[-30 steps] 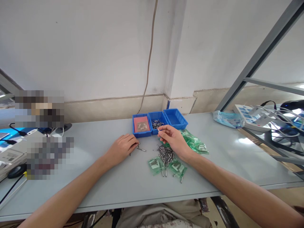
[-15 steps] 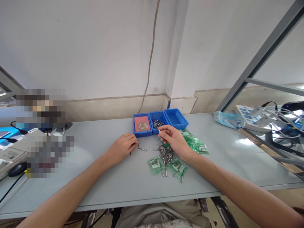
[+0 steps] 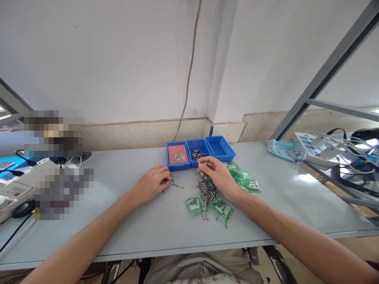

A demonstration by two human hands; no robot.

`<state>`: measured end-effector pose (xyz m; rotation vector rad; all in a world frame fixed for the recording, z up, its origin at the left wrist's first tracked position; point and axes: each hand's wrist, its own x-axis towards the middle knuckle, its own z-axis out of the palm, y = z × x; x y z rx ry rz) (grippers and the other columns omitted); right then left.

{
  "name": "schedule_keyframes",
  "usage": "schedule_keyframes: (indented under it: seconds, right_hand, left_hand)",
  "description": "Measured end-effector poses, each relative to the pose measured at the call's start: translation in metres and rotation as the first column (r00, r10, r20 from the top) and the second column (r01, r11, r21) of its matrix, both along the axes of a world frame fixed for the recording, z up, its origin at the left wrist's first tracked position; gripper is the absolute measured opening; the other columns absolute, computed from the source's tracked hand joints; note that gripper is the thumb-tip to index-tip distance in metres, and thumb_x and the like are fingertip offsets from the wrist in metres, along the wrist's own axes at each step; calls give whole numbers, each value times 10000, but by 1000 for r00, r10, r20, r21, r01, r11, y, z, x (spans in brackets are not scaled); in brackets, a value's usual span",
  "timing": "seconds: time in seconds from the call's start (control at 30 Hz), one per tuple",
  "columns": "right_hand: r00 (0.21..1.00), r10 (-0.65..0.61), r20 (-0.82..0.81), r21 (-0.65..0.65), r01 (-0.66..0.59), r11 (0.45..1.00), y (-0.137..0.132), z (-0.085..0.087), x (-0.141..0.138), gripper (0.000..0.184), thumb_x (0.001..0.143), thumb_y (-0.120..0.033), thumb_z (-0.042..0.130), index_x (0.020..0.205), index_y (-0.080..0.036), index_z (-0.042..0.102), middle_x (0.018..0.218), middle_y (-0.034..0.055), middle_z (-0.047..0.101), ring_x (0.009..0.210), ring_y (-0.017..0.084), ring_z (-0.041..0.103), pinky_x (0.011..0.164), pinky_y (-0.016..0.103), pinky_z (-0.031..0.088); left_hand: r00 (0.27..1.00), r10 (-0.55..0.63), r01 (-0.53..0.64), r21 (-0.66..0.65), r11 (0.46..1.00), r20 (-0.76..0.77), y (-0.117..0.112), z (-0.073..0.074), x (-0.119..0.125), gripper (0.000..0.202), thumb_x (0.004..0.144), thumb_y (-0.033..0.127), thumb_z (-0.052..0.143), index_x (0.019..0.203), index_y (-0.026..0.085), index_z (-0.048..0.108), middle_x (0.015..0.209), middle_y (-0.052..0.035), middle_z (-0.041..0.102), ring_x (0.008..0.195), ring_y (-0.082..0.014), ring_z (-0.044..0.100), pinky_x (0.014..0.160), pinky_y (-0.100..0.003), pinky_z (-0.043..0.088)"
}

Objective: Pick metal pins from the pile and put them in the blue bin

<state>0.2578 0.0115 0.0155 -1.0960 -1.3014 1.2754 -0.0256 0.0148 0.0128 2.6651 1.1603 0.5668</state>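
My left hand [image 3: 153,182] rests on the table with its fingers curled round thin metal pins [image 3: 163,191], whose ends poke out beneath the fingertips. Just right of it lies a single loose pin [image 3: 177,185]. My right hand [image 3: 217,172] is closed in a pinch in front of the blue bins, and a small pale tip shows at its fingertips; what it belongs to is too small to make out. Under and before this hand spreads a pile of metal pins [image 3: 207,193]. Small green plastic bags [image 3: 194,206] with pins inside lie at the pile's near side.
Three blue bins stand at the back: the left bin [image 3: 178,167] holds a red sheet and a clear bag, the middle bin [image 3: 197,142] pins. More green bags [image 3: 244,179] lie right. A blue plastic packet [image 3: 284,150] and cabled devices sit far right; boxes [image 3: 22,189] stand left.
The left fingers have shifted slightly, opening a small gap that shows a dark pin between them. My right hand stays in its pinch, and the pile looks the same.
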Motion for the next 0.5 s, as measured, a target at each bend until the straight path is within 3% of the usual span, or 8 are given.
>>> schedule_keyframes:
  seconds: [0.5]
  right_hand:
    - [1000, 11, 8, -3, -11, 1000, 1, -2, 1, 354, 856, -472, 778, 1067, -210, 666, 851, 5, 654, 745, 159, 598, 660, 309, 470]
  left_hand:
    - [1000, 8, -8, 17, 1000, 6, -1, 1, 0, 144, 954, 150, 537, 826, 204, 576, 892, -24, 640, 873, -208, 539, 785, -329, 445]
